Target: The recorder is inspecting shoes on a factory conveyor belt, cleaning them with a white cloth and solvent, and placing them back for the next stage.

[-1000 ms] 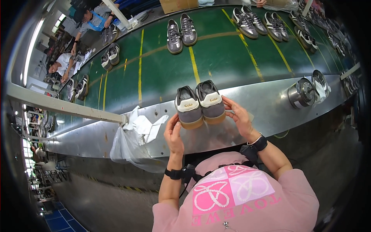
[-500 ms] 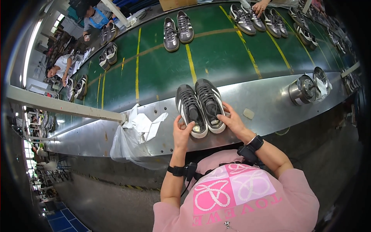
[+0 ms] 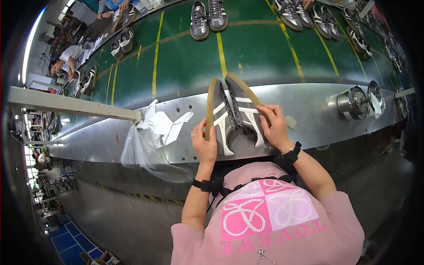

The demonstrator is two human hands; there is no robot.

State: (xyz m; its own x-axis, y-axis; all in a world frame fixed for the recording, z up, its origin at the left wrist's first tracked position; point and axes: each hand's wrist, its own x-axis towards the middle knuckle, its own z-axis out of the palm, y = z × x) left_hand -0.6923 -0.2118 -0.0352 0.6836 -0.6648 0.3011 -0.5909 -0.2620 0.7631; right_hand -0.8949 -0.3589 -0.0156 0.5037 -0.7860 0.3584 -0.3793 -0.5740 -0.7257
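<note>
A pair of grey sneakers with white stripes and tan gum soles is between my hands, over the metal ledge. Both lie tipped toward each other, their outer sides turned up and their toes pointing away from me. My left hand point(image 3: 204, 140) grips the left sneaker point(image 3: 220, 117) along its sole, the thumb and fingers on either side of the edge. My right hand point(image 3: 274, 126) grips the right sneaker point(image 3: 245, 106) by its sole edge. The laces face inward and are mostly hidden.
Beyond the metal ledge point(image 3: 304, 106) runs a green conveyor belt point(image 3: 185, 59) with several sneaker pairs point(image 3: 209, 18). White cloths point(image 3: 165, 126) and a clear plastic bag point(image 3: 139, 152) hang by a post at left. A metal pot point(image 3: 352, 104) stands at right. Co-workers' hands are across the belt.
Both sneakers have been tipped inward from upright, so their sides and soles now show. My hands have shifted from the heel openings to the outer sole edges.
</note>
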